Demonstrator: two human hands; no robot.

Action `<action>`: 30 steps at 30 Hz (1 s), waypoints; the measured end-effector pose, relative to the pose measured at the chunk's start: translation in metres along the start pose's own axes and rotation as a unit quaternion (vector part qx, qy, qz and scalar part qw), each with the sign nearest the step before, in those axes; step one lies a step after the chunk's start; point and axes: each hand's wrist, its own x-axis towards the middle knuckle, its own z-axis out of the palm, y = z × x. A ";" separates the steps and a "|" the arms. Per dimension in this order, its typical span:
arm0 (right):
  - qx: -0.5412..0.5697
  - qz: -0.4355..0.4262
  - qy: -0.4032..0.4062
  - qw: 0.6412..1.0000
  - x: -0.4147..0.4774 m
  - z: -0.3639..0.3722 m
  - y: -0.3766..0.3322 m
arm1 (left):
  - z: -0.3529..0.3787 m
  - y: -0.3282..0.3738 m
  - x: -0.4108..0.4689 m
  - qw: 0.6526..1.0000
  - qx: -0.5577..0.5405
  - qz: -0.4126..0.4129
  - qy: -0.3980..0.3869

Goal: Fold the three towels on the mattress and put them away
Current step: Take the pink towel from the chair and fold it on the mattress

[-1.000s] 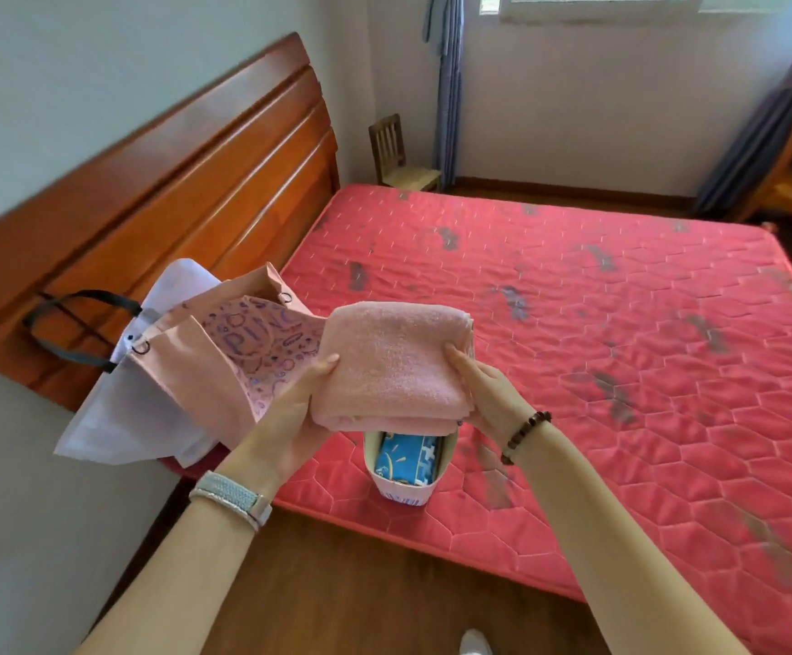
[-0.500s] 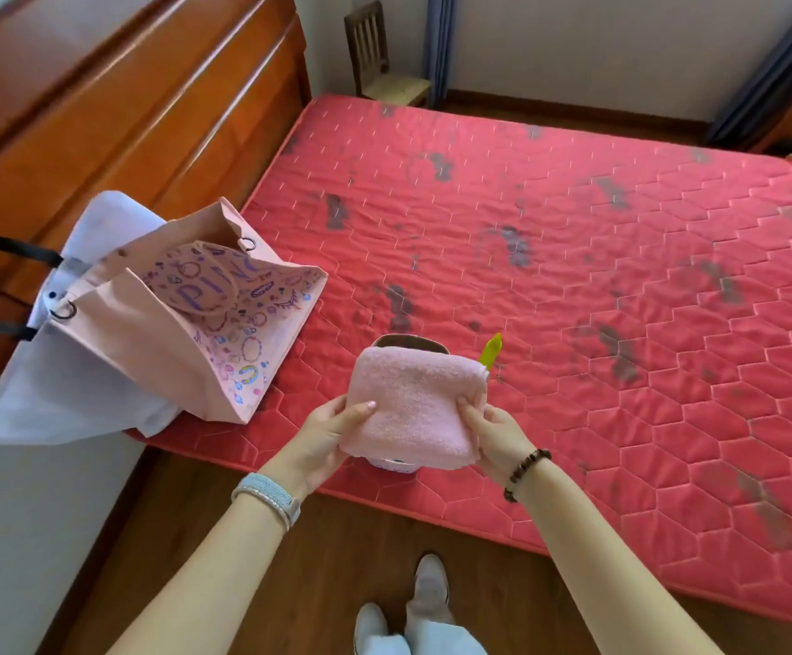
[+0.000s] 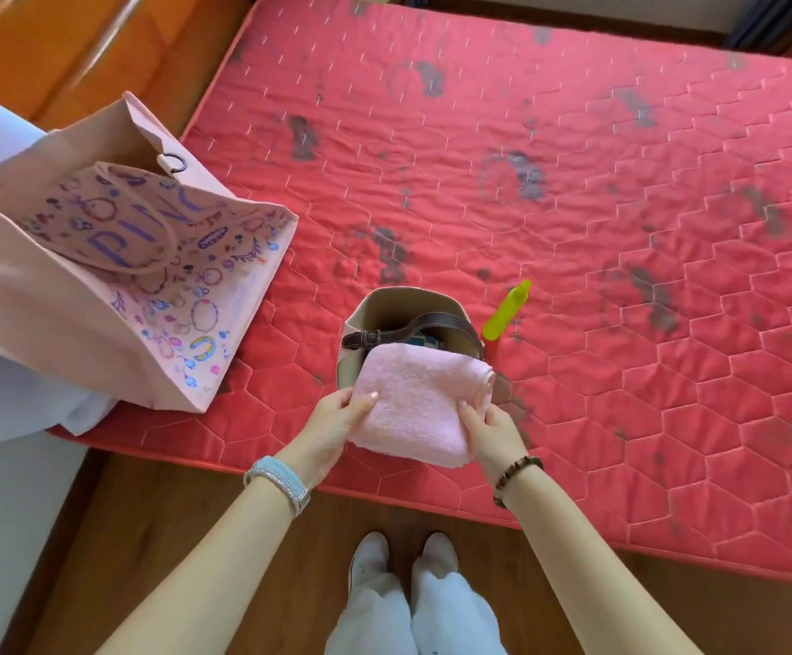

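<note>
Both hands have the folded pink towel [image 3: 420,408], one on each side. The left hand [image 3: 337,427] grips its left edge and the right hand [image 3: 491,430] its right edge, thumbs on top and fingers [image 3: 467,411] curled underneath. The towel hangs over the 6 o'clock rim of the small open bag [image 3: 398,300], which stands near the front edge of the red mattress [image 3: 573,205].

Watch that brown strap [image 3: 413,326]! It lies straight across the bag's mouth, and I reckon the towel could snag on it and lose its fold. The bag looks soft, so a hard push might tip it. Something blue already sits inside, so room may be tight.

A yellow-green bottle [image 3: 507,312] lies at the bag's 3 o'clock. At 9 o'clock a pink tote [image 3: 148,300] shows purple letters reading "PIN"; anything after that is unclear.
</note>
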 end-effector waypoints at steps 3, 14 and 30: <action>-0.036 -0.033 0.013 0.999 0.021 0.015 0.005 | -0.006 -0.011 0.024 0.998 0.048 0.026 0.020; -0.151 -0.004 0.036 0.988 0.085 0.043 0.009 | 0.010 -0.031 0.085 0.995 0.081 0.013 0.064; -0.351 -0.313 0.109 0.876 0.083 0.061 0.025 | 0.021 -0.034 0.092 0.879 0.364 0.292 0.094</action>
